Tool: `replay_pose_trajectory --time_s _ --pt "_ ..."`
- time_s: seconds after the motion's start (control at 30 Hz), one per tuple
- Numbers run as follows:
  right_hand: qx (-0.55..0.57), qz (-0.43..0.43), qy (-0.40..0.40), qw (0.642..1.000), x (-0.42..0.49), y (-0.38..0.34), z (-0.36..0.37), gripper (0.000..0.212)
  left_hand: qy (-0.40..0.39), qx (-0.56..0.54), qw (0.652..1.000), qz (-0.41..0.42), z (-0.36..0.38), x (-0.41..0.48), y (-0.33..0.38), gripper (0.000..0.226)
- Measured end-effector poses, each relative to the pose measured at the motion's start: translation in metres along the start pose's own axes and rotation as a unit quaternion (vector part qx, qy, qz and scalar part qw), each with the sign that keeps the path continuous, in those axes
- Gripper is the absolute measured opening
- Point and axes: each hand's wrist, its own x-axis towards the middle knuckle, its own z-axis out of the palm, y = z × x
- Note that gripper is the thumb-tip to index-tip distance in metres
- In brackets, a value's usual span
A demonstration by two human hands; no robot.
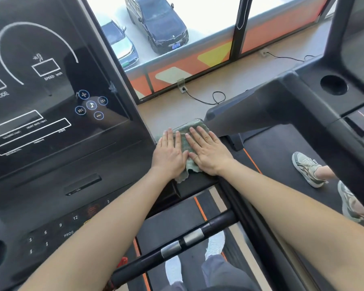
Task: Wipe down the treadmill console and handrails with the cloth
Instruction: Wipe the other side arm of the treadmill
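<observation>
A green cloth lies on the right end of the treadmill's black console ledge, just right of the big display panel. My left hand and my right hand both press flat on the cloth with straight fingers, side by side. The cloth shows between and beyond my fingers, and a ragged edge hangs below my palms. A black handrail with silver pulse sensors crosses below my forearms.
A second treadmill stands close on the right, with another person's sneakers on its belt. My own shoes stand on the belt below. Ahead is a window with floor sockets and a cable.
</observation>
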Motion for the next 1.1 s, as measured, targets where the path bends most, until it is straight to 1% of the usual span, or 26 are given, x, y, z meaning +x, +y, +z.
replay_pose_trajectory --time_s 0.13,0.3,0.47,0.7,0.8,0.97,1.1 --pt "-0.003 -0.012 -0.014 1.000 0.015 0.003 -0.006 0.069 -0.008 0.015 1.000 -0.003 -0.002 0.011 -0.007 0.075" --pt "-0.016 -0.024 -0.009 1.000 -0.007 0.001 0.001 0.072 0.006 0.032 0.999 0.030 0.005 -0.020 -0.003 0.077" --pt "-0.003 -0.032 0.031 0.999 -0.049 -0.013 0.022 0.077 0.021 0.014 0.998 0.056 0.021 -0.062 0.010 0.082" --pt "0.006 -0.018 0.060 0.998 -0.093 -0.027 0.044 0.075 0.042 0.024 0.996 0.078 0.043 -0.107 0.034 0.077" --pt "0.003 0.016 0.068 0.998 -0.111 -0.028 0.051 0.075 0.047 0.009 0.994 0.097 0.044 -0.109 0.039 0.077" --pt "0.040 0.127 0.067 0.989 -0.123 -0.029 0.049 0.081 0.043 -0.026 0.989 0.142 0.029 -0.078 0.043 0.079" --pt "0.160 0.189 0.053 0.967 -0.127 -0.021 0.036 0.087 0.034 -0.024 0.980 0.192 0.023 -0.053 0.048 0.081"
